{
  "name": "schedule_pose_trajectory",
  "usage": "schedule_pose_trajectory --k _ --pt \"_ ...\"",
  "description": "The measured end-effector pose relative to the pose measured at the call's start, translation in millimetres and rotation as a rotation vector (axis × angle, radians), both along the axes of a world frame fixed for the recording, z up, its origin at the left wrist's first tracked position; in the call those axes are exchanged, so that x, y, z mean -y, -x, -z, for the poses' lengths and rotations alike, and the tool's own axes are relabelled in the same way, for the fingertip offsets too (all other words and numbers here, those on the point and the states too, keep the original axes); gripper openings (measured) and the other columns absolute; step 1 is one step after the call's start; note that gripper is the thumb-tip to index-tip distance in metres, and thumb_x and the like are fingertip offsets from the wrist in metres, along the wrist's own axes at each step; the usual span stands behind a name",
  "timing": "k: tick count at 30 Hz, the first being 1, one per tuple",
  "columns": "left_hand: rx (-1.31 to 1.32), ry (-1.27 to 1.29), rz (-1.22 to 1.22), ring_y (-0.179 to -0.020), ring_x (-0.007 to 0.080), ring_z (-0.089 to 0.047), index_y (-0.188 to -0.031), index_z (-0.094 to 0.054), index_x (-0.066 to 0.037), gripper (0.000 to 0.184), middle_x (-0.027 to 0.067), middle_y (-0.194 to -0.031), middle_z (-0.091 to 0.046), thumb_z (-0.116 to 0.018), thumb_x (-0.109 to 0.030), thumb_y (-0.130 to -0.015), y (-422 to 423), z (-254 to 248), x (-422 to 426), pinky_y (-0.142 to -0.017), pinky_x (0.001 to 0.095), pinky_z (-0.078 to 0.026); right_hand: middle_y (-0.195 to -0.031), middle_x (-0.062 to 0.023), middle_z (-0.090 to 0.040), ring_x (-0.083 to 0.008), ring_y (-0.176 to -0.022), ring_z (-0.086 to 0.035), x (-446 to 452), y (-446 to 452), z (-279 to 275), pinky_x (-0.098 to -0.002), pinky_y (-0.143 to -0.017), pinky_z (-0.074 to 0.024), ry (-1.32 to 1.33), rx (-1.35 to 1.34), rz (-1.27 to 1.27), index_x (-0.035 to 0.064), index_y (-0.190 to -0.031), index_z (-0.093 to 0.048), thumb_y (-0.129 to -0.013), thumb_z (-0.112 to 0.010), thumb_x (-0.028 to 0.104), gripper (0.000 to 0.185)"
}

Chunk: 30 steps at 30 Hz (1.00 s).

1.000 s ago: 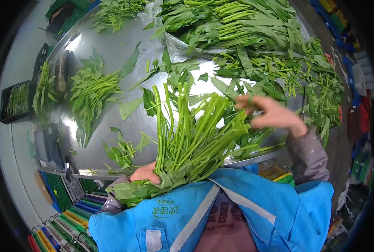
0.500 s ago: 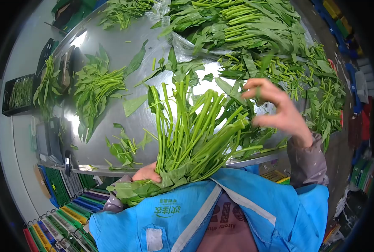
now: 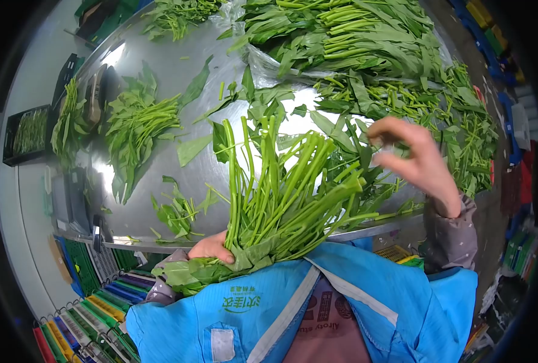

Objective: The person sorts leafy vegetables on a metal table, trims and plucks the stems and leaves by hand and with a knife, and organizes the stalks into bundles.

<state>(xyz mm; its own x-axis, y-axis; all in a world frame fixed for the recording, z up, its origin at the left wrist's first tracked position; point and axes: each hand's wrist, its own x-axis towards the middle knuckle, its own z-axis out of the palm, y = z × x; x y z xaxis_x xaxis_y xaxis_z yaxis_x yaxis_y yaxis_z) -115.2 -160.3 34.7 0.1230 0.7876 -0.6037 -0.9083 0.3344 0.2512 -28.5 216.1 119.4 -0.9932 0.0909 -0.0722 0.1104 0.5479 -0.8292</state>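
Left hand point(image 3: 211, 247) grips a water spinach bunch point(image 3: 281, 206); right hand point(image 3: 424, 160) curls open; gathered bundle point(image 3: 145, 123) lies centre-left, upper-right heap point(image 3: 368, 39) untouched.

the person's left hand point(image 3: 211, 247) clasps leafy stalks point(image 3: 281, 193) at the near edge of the bench point(image 3: 136, 219), the right hand point(image 3: 423, 163) hovering nearer its right edge.

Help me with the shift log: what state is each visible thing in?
Held bunch: stem ends upward
Left hand: closed on held bunch
Right hand: raised, partly open
Bunch left of centre: lying flat
Far greens: piled up
Plastic sheet: crumpled
Metal table: strewn with leaves
Blue jacket: open
Black crate: holding greens
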Motion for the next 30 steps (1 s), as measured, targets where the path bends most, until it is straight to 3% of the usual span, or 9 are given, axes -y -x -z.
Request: schedule_pose_trajectory --k 1,2,6,10,12,15,16,19,30 --pt "0.0 -0.002 0.021 -0.118 0.0231 -0.037 -0.133 -0.021 -0.002 0.093 0.0127 -0.131 -0.035 -0.072 -0.005 -0.055 1.9 -2.8 -3.7 -0.099 0.0333 -0.027 -0.094 -0.0129 -0.058 -0.0252 -0.083 -0.055 3.8 3.0 8.7 -0.0347 -0.074 -0.0436 -0.248 -0.324 -0.158 0.0009 -0.097 -0.056 -0.067 -0.064 0.009 0.032" --pt "0.001 -0.002 0.023 -0.118 0.0231 -0.037 -0.133 -0.021 -0.002 0.093 0.0127 -0.131 -0.035 -0.072 -0.005 -0.055 3.3 -4.6 -6.3 -0.099 0.0333 -0.027 -0.109 -0.0088 -0.055 -0.0248 -0.101 -0.049 6.9 4.1 14.5 -0.0355 -0.086 -0.0377 -0.271 -0.177 -0.306 0.0023 -0.117 -0.047 -0.055 -0.064 0.0 0.064" --pt "-0.021 -0.023 0.031 -0.119 0.0221 -0.036 -0.134 -0.02 -0.002 0.093 0.0116 -0.132 -0.034 -0.071 -0.004 -0.056 0.6 6.0 3.0 -0.099 0.0328 -0.026 -0.084 -0.0068 -0.061 -0.0192 -0.076 -0.058 38.6 4.6 20.1 -0.0283 -0.072 -0.0439 0.184 0.238 -0.214 0.0041 -0.127 -0.034 -0.057 -0.061 -0.004 0.074" --pt "-0.072 -0.056 0.048 -0.118 0.0201 -0.036 -0.134 -0.019 -0.002 0.092 0.0104 -0.131 -0.035 -0.071 -0.003 -0.058 2.7 0.0 1.6 -0.099 0.032 -0.026 -0.074 -0.001 -0.059 -0.0077 -0.068 -0.054 -2.5 -3.0 26.3 -0.021 -0.059 -0.0428 0.43 -0.011 0.099 0.003 -0.09 -0.061 -0.074 -0.057 0.002 0.017" --pt "-0.107 -0.052 0.103 -0.118 0.0201 -0.035 -0.134 -0.019 -0.003 0.094 0.0102 -0.131 -0.035 -0.074 -0.006 -0.057 7.4 -7.1 -5.0 -0.099 0.0327 -0.026 -0.076 -0.0016 -0.059 -0.0079 -0.068 -0.053 -38.4 -3.1 20.6 -0.0209 -0.061 -0.0427 0.399 -0.169 0.314 0.0036 -0.085 -0.062 -0.077 -0.055 0.006 0.011" --pt "-0.17 -0.095 0.209 -0.117 0.0185 -0.036 -0.134 -0.02 -0.004 0.093 0.0094 -0.129 -0.036 -0.074 -0.007 -0.058 13.2 -7.2 -11.1 -0.098 0.032 -0.027 -0.089 -0.0047 -0.059 -0.0166 -0.084 -0.055 -50.0 7.1 22.5 -0.0287 -0.076 -0.043 -0.168 -0.249 0.183 0.0034 -0.089 -0.062 -0.073 -0.059 0.007 0.016" --pt "-0.187 -0.135 0.245 -0.115 0.0171 -0.037 -0.133 -0.021 -0.003 0.089 0.0088 -0.128 -0.037 -0.072 -0.005 -0.06 14.2 -6.6 -12.3 -0.097 0.0307 -0.027 -0.097 -0.0073 -0.058 -0.0183 -0.094 -0.053 -39.0 10.1 21.7 -0.0311 -0.082 -0.0413 -0.137 -0.145 0.054 0.0034 -0.091 -0.062 -0.07 -0.063 0.01 0.022" --pt "-0.228 -0.113 0.311 -0.118 0.019 -0.035 -0.134 -0.02 -0.004 0.096 0.0095 -0.13 -0.036 -0.077 -0.011 -0.057 18.8 -6.1 -13.0 -0.099 0.0331 -0.026 -0.081 -0.0068 -0.062 -0.0127 -0.07 -0.057 3.3 23.5 31.5 -0.0256 -0.061 -0.0451 0.181 0.141 -0.414 0.0004 -0.091 -0.061 -0.072 -0.066 0.013 0.024" --pt "-0.065 -0.108 0.148 -0.118 0.0213 -0.036 -0.133 -0.022 -0.004 0.093 0.0111 -0.13 -0.037 -0.076 -0.007 -0.057 11.6 0.4 -7.5 -0.1 0.035 -0.027 -0.062 -0.0013 -0.053 -0.0043 -0.058 -0.045 73.1 -20.1 41.5 -0.0208 -0.051 -0.0359 0.841 0.34 -0.19 -0.0023 -0.079 -0.059 -0.08 -0.06 0.021 0.023"
